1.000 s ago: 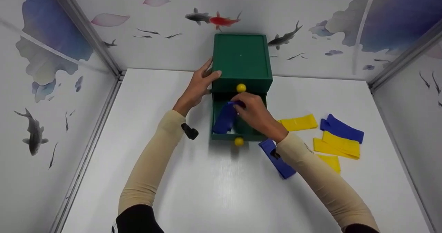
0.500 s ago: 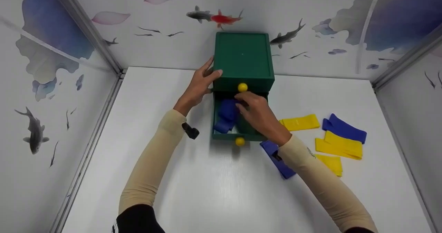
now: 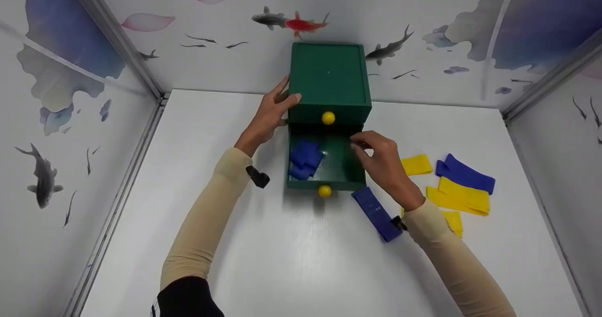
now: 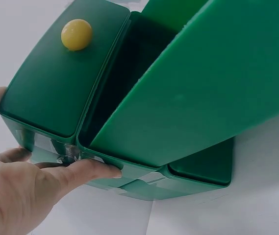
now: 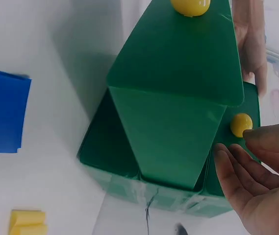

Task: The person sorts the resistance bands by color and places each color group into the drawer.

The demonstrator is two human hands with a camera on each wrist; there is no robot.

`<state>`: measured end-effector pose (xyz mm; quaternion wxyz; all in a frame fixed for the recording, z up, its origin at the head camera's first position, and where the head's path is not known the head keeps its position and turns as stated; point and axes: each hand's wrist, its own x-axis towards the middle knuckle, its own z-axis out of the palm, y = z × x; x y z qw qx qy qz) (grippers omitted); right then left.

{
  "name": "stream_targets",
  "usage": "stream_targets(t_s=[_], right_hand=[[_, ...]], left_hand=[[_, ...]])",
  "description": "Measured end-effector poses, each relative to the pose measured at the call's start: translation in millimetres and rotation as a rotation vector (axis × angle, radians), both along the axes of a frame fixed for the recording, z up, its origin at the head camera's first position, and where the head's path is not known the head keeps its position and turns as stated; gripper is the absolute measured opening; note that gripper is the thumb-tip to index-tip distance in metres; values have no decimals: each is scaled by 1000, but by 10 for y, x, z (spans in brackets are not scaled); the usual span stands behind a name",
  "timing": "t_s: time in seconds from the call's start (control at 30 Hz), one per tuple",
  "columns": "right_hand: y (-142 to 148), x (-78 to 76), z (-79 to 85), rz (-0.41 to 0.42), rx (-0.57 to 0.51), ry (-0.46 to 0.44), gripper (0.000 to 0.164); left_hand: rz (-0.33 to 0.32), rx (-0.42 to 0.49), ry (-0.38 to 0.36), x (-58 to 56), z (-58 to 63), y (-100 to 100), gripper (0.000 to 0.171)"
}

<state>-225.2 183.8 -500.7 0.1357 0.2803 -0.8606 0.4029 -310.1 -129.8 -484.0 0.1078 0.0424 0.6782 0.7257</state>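
Note:
My left hand [image 3: 267,115] rests against the left side of a green drawer cabinet [image 3: 329,75], its thumb lying at the top edge. In the left wrist view, straight fingers [image 4: 97,170] press along the cabinet's side wall. A drawer [image 3: 345,185] with a yellow knob [image 3: 325,191] is pulled out below the top one. Inside, at its left, lies a crumpled blue fabric band [image 3: 305,159]. Above the drawer's right wall hovers my right hand [image 3: 382,164], fingers loosely bent and holding nothing. The right wrist view shows its fingertips near the top drawer's knob [image 5: 240,125].
A flat blue band [image 3: 376,213] lies in front of the cabinet, right of the drawer. Farther right are several yellow bands [image 3: 463,195] and a folded blue band [image 3: 468,173] on the white table [image 3: 263,260]. Printed walls enclose the table's back and sides.
My right hand has let go of the blue band, which dropped and settled in the drawer's left part. The hand has moved right to the drawer's side wall. My left hand stays put.

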Motion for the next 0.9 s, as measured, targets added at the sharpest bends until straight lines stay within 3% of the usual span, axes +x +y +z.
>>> stream_targets(t_s=[0.27,0.5,0.73,0.9], right_hand=[[297,220,-111,-86,-9,-6,18],[581,350,-397,-148,33,-173,21],[707,421,-791,-66,123,-347,25],[708,447,-923,-15,187,-485,27]], left_hand=[[-1,1,3,5,-13,8,83],[9,11,5,-2,-6,-2,84],[9,2,-5,1,4,1,83],[7,3,-2,6,-1,6,83]])
